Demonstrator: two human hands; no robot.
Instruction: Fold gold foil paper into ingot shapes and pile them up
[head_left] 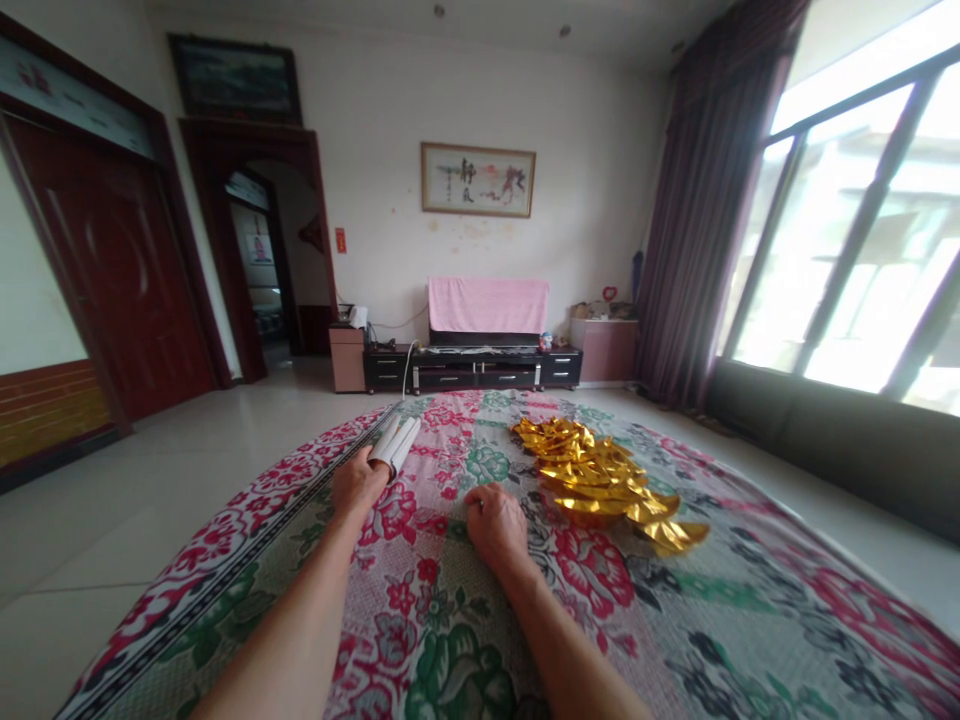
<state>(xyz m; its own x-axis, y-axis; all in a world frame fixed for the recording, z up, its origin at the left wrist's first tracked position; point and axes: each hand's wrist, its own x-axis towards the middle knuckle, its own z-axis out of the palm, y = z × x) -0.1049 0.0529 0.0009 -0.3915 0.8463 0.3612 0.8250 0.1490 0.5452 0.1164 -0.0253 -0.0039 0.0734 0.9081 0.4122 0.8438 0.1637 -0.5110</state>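
Observation:
My left hand point(361, 484) is closed on a white rolled bundle point(396, 445), which points away from me over the left part of the flowered cloth point(457, 560). Its fingers are partly hidden behind the bundle. My right hand point(496, 518) rests near the middle of the cloth with its fingers curled in; whether something small is inside cannot be made out. To the right of that hand, several shiny gold foil pieces point(592, 470) with pointed ends lie overlapping in a long pile.
Beyond the cloth's far edge stands a low black cabinet point(477, 373) with a pink cloth point(489, 305) above it. Red-brown doors point(112, 260) are at the left. A purple curtain point(694, 220) hangs beside the large window point(847, 230) at the right.

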